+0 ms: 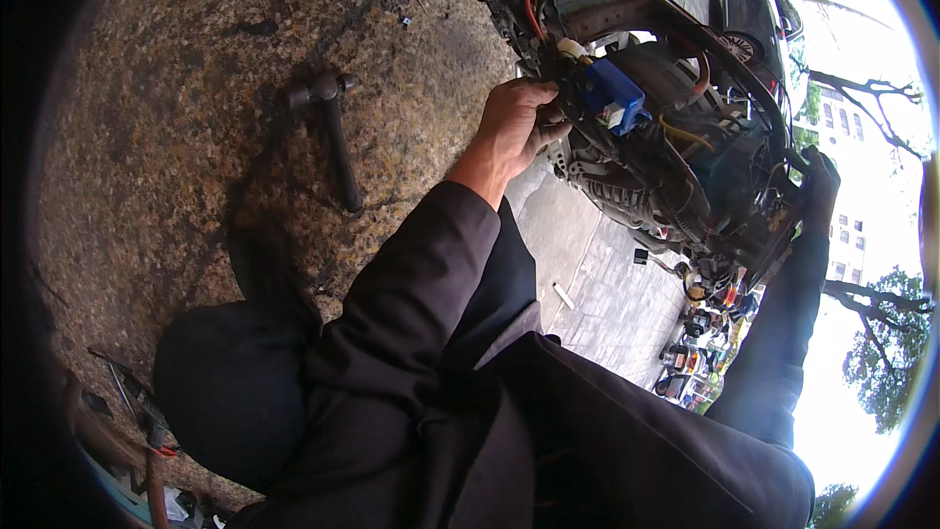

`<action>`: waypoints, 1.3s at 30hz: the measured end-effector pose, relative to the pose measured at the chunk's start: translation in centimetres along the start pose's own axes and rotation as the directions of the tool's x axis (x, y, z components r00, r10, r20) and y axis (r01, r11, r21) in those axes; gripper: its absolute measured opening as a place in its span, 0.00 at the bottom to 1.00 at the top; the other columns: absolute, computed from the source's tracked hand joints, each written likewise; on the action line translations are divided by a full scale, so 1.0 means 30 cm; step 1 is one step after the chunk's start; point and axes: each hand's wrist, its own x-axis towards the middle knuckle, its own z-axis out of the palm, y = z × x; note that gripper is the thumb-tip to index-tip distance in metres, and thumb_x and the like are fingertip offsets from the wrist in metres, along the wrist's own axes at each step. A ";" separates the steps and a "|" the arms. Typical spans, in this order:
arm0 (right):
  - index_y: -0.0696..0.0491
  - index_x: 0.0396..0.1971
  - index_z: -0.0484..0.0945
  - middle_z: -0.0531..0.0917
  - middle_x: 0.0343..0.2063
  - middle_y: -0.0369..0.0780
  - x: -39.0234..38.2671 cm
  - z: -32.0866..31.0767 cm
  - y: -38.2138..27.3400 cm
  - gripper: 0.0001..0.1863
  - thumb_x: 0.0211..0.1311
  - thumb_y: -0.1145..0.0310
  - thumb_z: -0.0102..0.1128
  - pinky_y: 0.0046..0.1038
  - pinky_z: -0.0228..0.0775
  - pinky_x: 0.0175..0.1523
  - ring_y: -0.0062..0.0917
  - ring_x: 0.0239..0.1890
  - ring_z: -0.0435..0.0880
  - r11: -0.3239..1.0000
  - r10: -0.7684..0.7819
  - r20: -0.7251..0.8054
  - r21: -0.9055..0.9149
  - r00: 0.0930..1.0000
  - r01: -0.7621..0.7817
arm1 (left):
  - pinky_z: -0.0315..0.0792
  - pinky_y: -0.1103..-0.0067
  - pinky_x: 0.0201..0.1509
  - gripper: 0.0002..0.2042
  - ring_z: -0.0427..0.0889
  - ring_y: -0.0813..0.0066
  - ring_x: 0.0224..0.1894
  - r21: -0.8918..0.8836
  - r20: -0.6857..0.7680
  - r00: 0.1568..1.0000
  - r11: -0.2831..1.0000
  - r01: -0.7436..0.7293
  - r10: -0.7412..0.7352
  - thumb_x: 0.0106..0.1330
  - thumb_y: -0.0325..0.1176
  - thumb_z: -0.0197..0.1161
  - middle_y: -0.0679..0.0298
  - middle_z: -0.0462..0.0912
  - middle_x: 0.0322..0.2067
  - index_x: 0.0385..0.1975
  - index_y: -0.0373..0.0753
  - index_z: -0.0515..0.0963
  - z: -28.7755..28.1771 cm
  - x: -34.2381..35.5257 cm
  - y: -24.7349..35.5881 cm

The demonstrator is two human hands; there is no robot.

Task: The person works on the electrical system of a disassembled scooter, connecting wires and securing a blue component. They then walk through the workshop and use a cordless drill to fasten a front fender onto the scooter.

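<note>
A partly stripped two-wheeler, with bare frame tubes, wiring and a dark engine, fills the upper right. My left hand has its fingers curled on a dark part of it, just left of a blue plastic component with a pale connector near it; what exactly it grips is hidden. At the far right, my right hand is closed on a dark frame part of the vehicle, partly in shadow. A ball-peen hammer lies on the stained ground to the left.
Stained concrete ground stretches across the left, with loose tools at lower left. A parked car stands at the top right. Several scooters line the paving below the vehicle. Trees and a building are at the right.
</note>
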 end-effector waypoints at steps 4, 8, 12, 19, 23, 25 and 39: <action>0.62 0.36 0.81 0.83 0.33 0.40 -0.010 0.007 -0.015 0.16 0.59 0.63 0.58 0.27 0.66 0.45 0.26 0.35 0.79 0.988 0.124 0.009 0.096 0.992 -0.124 | 0.80 0.73 0.41 0.02 0.75 0.79 0.28 -0.040 0.019 1.000 0.999 -0.015 0.016 0.65 0.28 0.55 0.67 0.75 0.26 0.31 0.38 0.74 -0.013 0.011 0.004; 0.63 0.35 0.81 0.82 0.32 0.40 -0.023 0.008 -0.022 0.15 0.60 0.64 0.57 0.26 0.67 0.42 0.26 0.34 0.79 0.999 -0.030 0.006 -0.025 1.000 0.030 | 0.79 0.72 0.41 0.02 0.73 0.79 0.28 -0.051 -0.025 1.000 0.999 -0.013 0.012 0.65 0.28 0.55 0.67 0.73 0.24 0.31 0.39 0.73 -0.008 0.008 -0.004; 0.64 0.35 0.80 0.82 0.31 0.40 -0.024 0.006 -0.023 0.14 0.61 0.65 0.58 0.25 0.68 0.40 0.25 0.34 0.79 0.999 -0.011 0.033 0.034 0.999 0.009 | 0.78 0.73 0.41 0.02 0.73 0.79 0.27 -0.074 -0.018 1.000 0.997 -0.006 0.005 0.65 0.28 0.55 0.68 0.73 0.24 0.30 0.40 0.73 -0.008 0.007 -0.001; 0.62 0.39 0.75 0.76 0.35 0.41 -0.019 0.006 -0.019 0.14 0.63 0.65 0.56 0.32 0.81 0.32 0.33 0.42 0.85 0.983 0.095 0.063 0.154 0.993 -0.104 | 0.78 0.74 0.38 0.02 0.75 0.78 0.27 -0.075 0.063 0.998 0.997 0.026 -0.022 0.64 0.28 0.55 0.68 0.77 0.27 0.31 0.40 0.74 -0.020 0.006 0.001; 0.63 0.41 0.76 0.78 0.36 0.41 -0.018 0.004 -0.016 0.16 0.62 0.65 0.57 0.30 0.77 0.36 0.30 0.40 0.83 0.992 0.077 0.039 0.093 0.996 -0.081 | 0.78 0.74 0.38 0.02 0.76 0.78 0.28 -0.038 0.058 0.998 0.999 0.029 -0.027 0.64 0.28 0.57 0.66 0.79 0.28 0.32 0.39 0.74 -0.028 0.006 -0.010; 0.64 0.41 0.79 0.81 0.34 0.41 -0.017 0.003 -0.017 0.17 0.61 0.64 0.58 0.27 0.69 0.43 0.27 0.37 0.80 0.985 0.115 0.024 0.127 0.993 -0.117 | 0.78 0.74 0.38 0.02 0.77 0.78 0.29 -0.035 0.082 0.996 0.999 0.026 -0.023 0.64 0.29 0.57 0.66 0.79 0.29 0.32 0.39 0.74 -0.033 0.012 -0.012; 0.62 0.36 0.81 0.81 0.32 0.39 -0.020 0.002 -0.028 0.17 0.61 0.61 0.57 0.27 0.65 0.42 0.24 0.35 0.77 0.997 0.074 0.037 0.032 0.997 -0.075 | 0.78 0.73 0.36 0.02 0.77 0.79 0.27 -0.029 0.163 0.986 0.999 0.034 -0.029 0.64 0.29 0.57 0.66 0.80 0.29 0.32 0.39 0.74 -0.038 0.019 -0.040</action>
